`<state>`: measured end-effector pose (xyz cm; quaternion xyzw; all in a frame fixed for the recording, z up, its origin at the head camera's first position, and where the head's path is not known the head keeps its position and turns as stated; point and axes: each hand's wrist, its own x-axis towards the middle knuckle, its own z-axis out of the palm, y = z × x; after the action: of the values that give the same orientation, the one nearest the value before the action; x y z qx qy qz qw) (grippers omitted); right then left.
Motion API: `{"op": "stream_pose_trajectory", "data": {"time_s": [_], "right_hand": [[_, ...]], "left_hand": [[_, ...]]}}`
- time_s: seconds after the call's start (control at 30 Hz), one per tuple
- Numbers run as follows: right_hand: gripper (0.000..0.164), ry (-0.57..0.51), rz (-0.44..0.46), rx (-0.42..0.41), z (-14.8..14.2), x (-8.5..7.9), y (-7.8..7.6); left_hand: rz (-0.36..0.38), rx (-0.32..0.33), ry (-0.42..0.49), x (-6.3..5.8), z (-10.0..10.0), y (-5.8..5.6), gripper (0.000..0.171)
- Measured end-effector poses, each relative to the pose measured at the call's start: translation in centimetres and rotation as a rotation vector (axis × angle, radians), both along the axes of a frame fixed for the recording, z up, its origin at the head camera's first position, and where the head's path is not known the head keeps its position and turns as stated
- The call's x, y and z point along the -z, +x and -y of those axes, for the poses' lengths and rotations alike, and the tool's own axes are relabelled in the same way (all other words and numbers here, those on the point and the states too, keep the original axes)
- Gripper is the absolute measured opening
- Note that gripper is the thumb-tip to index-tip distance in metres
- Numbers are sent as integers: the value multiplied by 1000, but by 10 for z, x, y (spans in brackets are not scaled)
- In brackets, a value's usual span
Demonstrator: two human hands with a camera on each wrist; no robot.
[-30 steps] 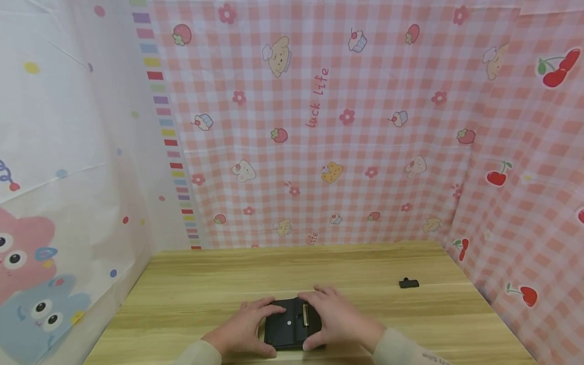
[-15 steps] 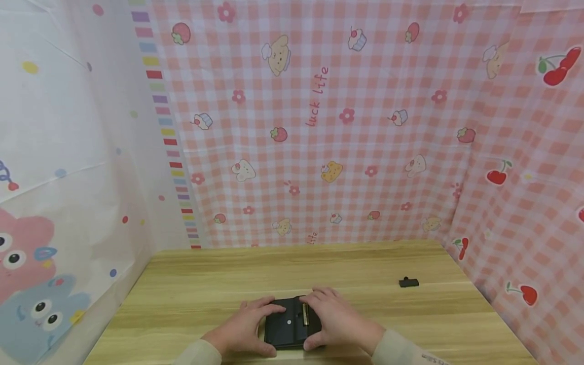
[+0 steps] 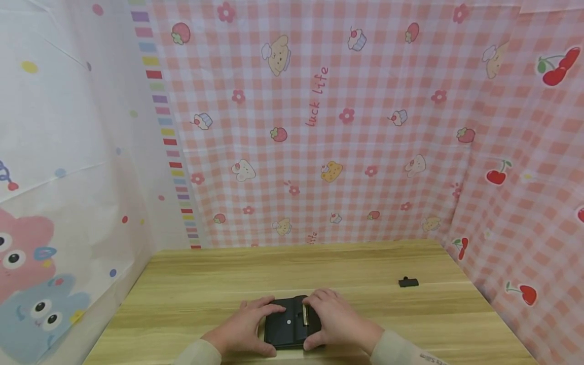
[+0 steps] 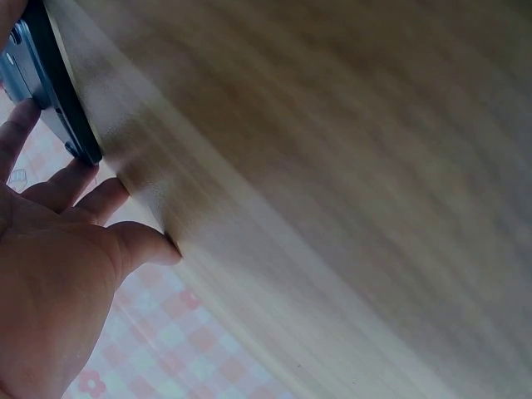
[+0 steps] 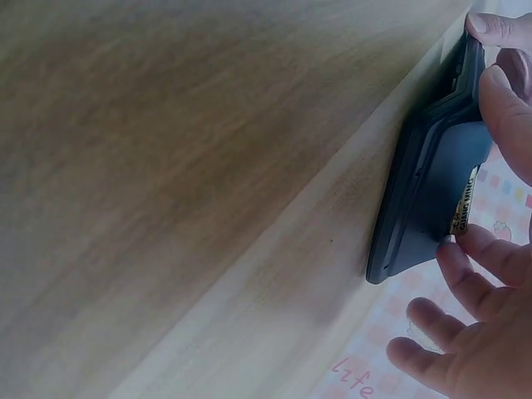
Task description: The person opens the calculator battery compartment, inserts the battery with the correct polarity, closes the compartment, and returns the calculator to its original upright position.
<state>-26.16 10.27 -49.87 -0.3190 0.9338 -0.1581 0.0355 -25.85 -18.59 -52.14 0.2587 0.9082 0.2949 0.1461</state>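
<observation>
Head view: black battery-powered device (image 3: 284, 333) flat on the wood-grain table (image 3: 205, 284), between both hands. Held at its left end by the left hand (image 3: 244, 328), fingers parted and curved, thumb at the device's near edge. Held at its right end by the right hand (image 3: 342, 322), thumb likewise at the near edge, index fingertip by the end of the gold battery (image 3: 305, 315) in the device's slot. Visible only from the head: small tabbed black cover (image 3: 408, 282), well apart, beyond and right of the device. Readable only from the right wrist: battery lettering, "GUANG MING"; also shown there, the device's sloping side. Seen from the left wrist: ring and little fingertips down on the table, just past the device's corner.
</observation>
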Motion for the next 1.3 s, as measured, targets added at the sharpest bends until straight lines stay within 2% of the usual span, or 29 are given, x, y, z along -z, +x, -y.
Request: {"op": "stream_pose_trajectory", "data": {"time_s": [0.4,1.3], "right_hand": [[83,-88,120,50,1,0,-1],[80,-108,123,40,1,2,-3]], "left_hand": [[-40,9,-7,2,0,1,83],[-37,8,-7,5,1,-2,84]]}}
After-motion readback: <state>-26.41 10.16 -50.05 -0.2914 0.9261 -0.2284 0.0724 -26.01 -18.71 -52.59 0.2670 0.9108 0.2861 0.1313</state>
